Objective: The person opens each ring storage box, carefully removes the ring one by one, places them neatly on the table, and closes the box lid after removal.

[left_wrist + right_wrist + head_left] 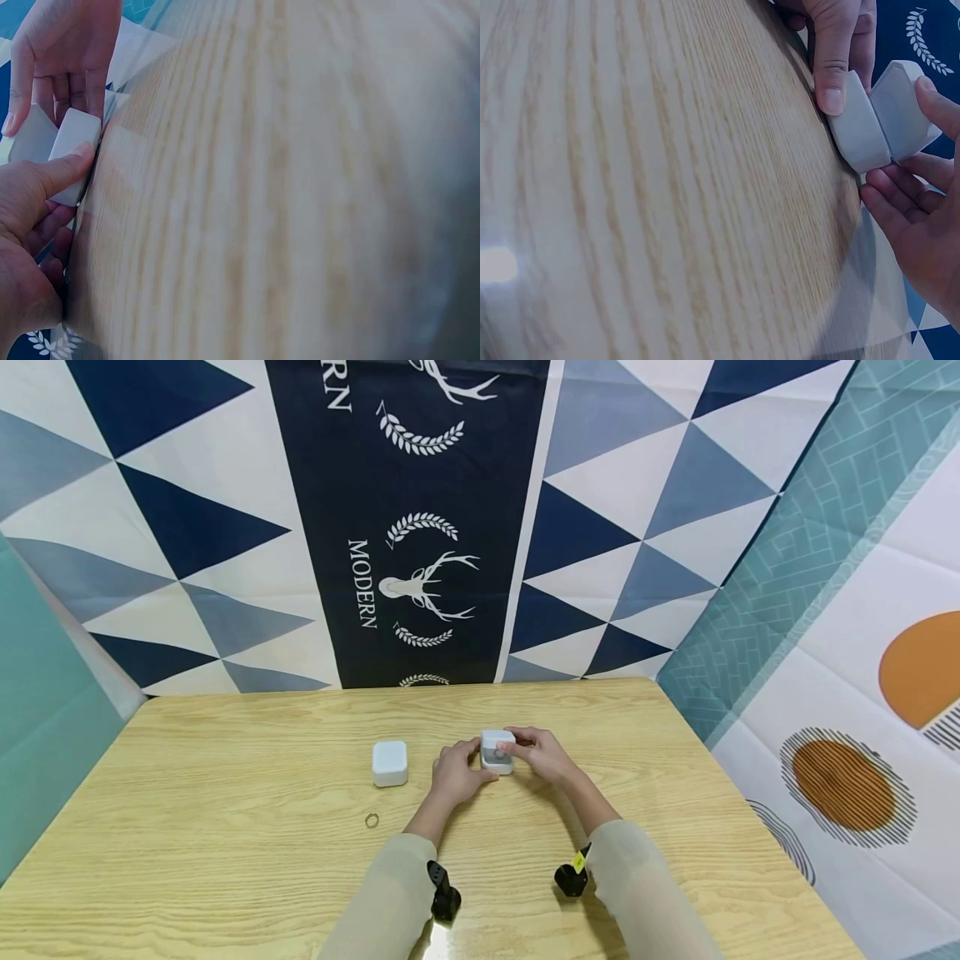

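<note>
A small white ring box (pixel 491 767) stands on the wooden table between my two hands, its lid raised in the right wrist view. My left hand (pixel 454 772) grips the lower half (pixel 859 131), with the thumb across its front and the fingers behind. At the raised lid (pixel 907 105), my right hand (pixel 546 754) has its thumb on the inner edge and its fingers behind. A second white box (pixel 390 763), closed, sits left of my left hand. Nearer to me lies a thin ring (pixel 372 820).
The wooden table (pixel 225 827) runs back to a patterned cloth wall (pixel 427 610). More cloth hangs along the left and right sides. A small black camera is worn at each wrist.
</note>
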Tool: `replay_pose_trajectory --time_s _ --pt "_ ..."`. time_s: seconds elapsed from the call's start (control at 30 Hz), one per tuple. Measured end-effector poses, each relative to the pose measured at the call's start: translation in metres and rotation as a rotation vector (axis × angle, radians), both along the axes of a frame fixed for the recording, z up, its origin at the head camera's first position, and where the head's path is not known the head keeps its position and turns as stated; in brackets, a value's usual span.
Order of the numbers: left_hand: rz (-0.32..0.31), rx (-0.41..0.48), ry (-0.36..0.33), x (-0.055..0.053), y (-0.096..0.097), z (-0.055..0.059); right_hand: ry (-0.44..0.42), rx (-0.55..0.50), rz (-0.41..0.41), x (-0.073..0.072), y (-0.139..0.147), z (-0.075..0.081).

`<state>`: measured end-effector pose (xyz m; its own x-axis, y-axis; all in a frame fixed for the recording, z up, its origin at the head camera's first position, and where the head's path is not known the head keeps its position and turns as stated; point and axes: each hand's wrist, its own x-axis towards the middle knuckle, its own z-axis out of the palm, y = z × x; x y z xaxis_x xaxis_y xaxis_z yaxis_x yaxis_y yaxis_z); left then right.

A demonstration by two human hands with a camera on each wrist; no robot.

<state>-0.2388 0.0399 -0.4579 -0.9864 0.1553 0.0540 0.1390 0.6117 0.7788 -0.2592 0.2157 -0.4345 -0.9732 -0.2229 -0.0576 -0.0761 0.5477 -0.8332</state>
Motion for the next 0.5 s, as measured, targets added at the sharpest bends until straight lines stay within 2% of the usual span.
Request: replay_pose_trajectory --time_s 0.5 --pt "0.001 0.001 0.0 -0.0009 0.0001 -0.0002 -0.009 -0.008 0.013 0.0 0.0 -0.0001"
